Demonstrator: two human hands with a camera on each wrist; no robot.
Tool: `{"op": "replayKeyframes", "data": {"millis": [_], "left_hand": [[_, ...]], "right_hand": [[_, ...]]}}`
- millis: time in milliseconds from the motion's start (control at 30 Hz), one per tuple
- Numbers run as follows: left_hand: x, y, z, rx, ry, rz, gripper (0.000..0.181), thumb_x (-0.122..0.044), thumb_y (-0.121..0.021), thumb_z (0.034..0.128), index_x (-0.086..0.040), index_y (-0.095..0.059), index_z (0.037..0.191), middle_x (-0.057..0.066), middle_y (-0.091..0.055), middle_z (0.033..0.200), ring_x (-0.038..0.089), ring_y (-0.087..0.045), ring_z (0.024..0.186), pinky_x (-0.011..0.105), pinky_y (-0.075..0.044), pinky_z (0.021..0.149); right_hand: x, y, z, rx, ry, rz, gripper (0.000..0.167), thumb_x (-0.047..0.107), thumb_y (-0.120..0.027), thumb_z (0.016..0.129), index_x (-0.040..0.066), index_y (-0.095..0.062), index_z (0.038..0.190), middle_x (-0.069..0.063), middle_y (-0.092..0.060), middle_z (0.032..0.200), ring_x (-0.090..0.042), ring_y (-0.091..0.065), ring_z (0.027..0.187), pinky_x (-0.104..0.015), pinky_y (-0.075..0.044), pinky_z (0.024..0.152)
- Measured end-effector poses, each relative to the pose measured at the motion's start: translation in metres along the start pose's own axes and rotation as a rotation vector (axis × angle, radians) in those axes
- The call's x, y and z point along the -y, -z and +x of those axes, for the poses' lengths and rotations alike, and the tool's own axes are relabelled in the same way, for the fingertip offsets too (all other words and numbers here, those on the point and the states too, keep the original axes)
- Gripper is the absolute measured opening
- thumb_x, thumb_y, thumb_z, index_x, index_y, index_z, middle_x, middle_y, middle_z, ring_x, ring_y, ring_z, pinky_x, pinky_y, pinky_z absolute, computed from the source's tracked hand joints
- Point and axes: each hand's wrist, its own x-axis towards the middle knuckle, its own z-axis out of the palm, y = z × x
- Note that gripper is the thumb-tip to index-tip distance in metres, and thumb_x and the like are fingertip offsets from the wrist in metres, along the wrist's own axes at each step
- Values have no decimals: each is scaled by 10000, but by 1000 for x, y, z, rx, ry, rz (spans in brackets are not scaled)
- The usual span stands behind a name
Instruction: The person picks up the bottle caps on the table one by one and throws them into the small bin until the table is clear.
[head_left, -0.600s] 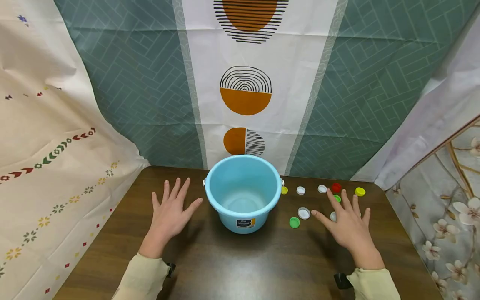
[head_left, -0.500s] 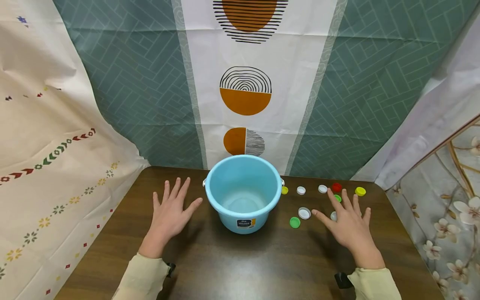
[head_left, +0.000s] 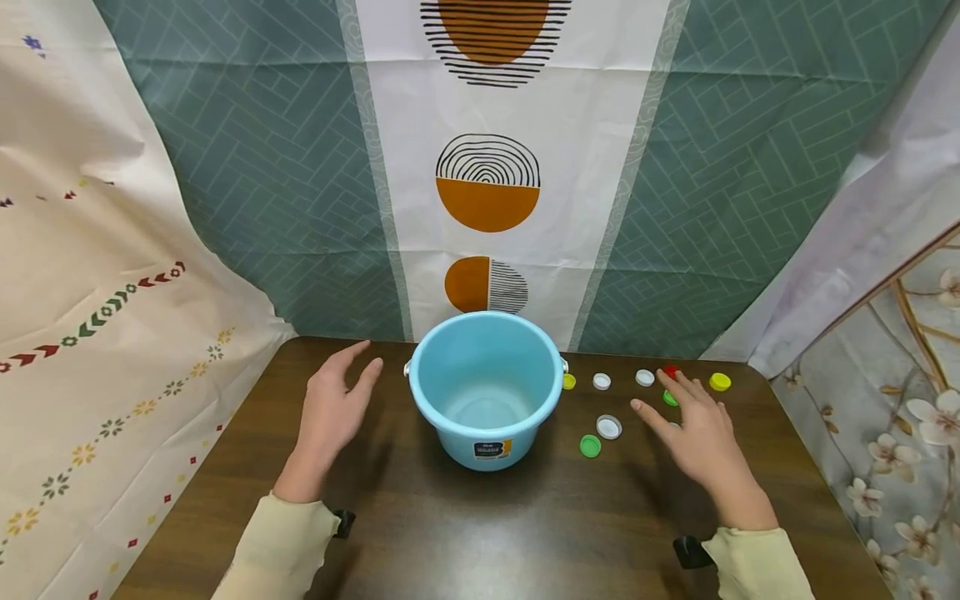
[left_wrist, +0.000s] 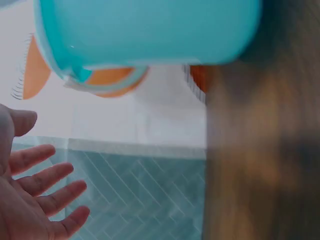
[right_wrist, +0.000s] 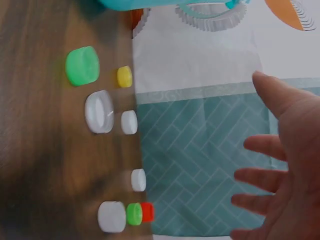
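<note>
Your left hand (head_left: 333, 408) and right hand (head_left: 701, 429) have rolled inward!

Fingers are loosely extended on both, nothing in either grasp. The light-blue bucket (head_left: 486, 402) stands between them; on your right hand's thumb side lie a green bottle cap (head_left: 590, 447) and a white bottle cap (head_left: 609, 427), with a yellow bottle cap (head_left: 720, 382) just past its fingers.

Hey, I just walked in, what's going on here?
Someone's at a wooden table. Their left grip is raised to the left of a light blue bucket, and their right grip hovers by small round caps in white, green, yellow and red, scattered to the bucket's right. Neither holds anything, and no cap shows inside the bucket.
</note>
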Motion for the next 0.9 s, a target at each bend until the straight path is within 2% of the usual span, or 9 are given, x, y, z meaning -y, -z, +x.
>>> {"op": "replayKeyframes", "data": {"millis": [133, 233, 333, 433, 500, 700, 767, 833, 900], "left_hand": [[-15, -1, 10, -34, 28, -184, 383, -492, -554, 897, -282, -617, 1211, -33, -626, 1223, 145, -545, 1170, 419, -465, 915], [-26, -3, 14, 16, 36, -278, 332, -441, -587, 895, -269, -647, 1172, -44, -652, 1170, 116, -573, 1086, 330, -483, 849], [-39, -3, 13, 90, 33, -342, 303, -336, -619, 899, -188, -665, 1160, 9, -644, 1185, 155, -582, 1067, 250, -489, 829], [-49, -1, 10, 135, 27, -367, 283, -244, -642, 892, -107, -677, 1136, 61, -621, 1209, 194, -583, 1078, 178, -485, 806], [-52, -2, 7, 149, 24, -366, 271, -212, -643, 891, -75, -682, 1121, 93, -608, 1223, 212, -579, 1092, 147, -479, 796], [-48, -9, 5, 166, 37, -386, 263, -210, -646, 889, -59, -691, 1100, 115, -611, 1219, 209, -568, 1084, 198, -483, 793], [-47, -11, 6, 170, 40, -403, 267, -209, -647, 889, -59, -688, 1105, 112, -615, 1211, 203, -573, 1066, 194, -481, 772], [-47, -12, 7, 180, 39, -419, 271, -207, -644, 890, -56, -684, 1111, 111, -614, 1213, 200, -567, 1079, 198, -478, 776], [-47, -13, 8, 193, 39, -435, 272, -206, -642, 892, -57, -682, 1116, 105, -611, 1220, 196, -557, 1106, 195, -473, 790]], "right_hand": [[7, 7, 7, -83, 26, 109, 692, 575, -548, 864, 143, -452, 1395, -171, -424, 1438, -404, -356, 1332, -627, -317, 988], [11, 10, 9, -156, 19, 155, 600, 541, -566, 869, 172, -524, 1341, -118, -513, 1375, -335, -465, 1258, -546, -420, 918], [11, 13, 10, -233, 11, 163, 519, 514, -577, 873, 196, -583, 1283, -87, -576, 1307, -292, -543, 1128, -477, -450, 828], [9, 14, 11, -292, 12, 170, 473, 500, -588, 871, 196, -624, 1232, -79, -614, 1253, -279, -563, 1079, -463, -447, 811], [7, 15, 10, -316, 7, 185, 459, 494, -603, 864, 193, -641, 1208, -80, -623, 1236, -294, -545, 1146, -491, -440, 853], [1, 17, 10, -361, -38, 192, 425, 492, -618, 853, 250, -645, 1202, -27, -635, 1227, -253, -557, 1158, -390, -423, 841], [-2, 19, 9, -378, -51, 193, 421, 488, -620, 852, 266, -639, 1210, -20, -637, 1225, -236, -559, 1137, -342, -427, 777], [-6, 21, 8, -397, -73, 199, 424, 490, -628, 846, 287, -632, 1219, -10, -635, 1230, -201, -597, 942, -293, -414, 646], [-11, 24, 7, -410, -105, 204, 433, 491, -631, 843, 309, -617, 1236, 3, -630, 1239, -170, -534, 733, -271, -369, 537]]}}
